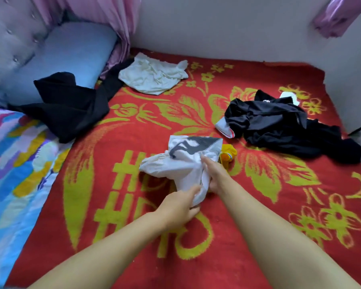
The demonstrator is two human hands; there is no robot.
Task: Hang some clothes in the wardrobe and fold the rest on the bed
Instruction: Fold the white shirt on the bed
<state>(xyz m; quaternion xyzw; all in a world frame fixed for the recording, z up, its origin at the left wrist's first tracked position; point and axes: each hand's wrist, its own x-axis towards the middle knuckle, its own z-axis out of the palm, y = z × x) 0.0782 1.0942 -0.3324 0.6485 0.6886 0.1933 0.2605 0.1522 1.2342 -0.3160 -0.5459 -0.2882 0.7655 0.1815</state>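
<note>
Both hands, left [178, 207] and right [215, 174], gripping bunched white shirt [183, 163]. Risk: dragging yellow garment [228, 155] beneath; creasing if folded unspread.

One wide-angle view, worn on the person's head, looks forward and steeply down over the bed [133, 257] from its near edge. Both forearms enter from 6 o'clock and reach toward the centre, so the camera sits close above them. The padded headboard [10, 34] stands at 10 o'clock, the wall [227, 28] runs across 12 o'clock, and straight edges bow near the frame borders.
</note>
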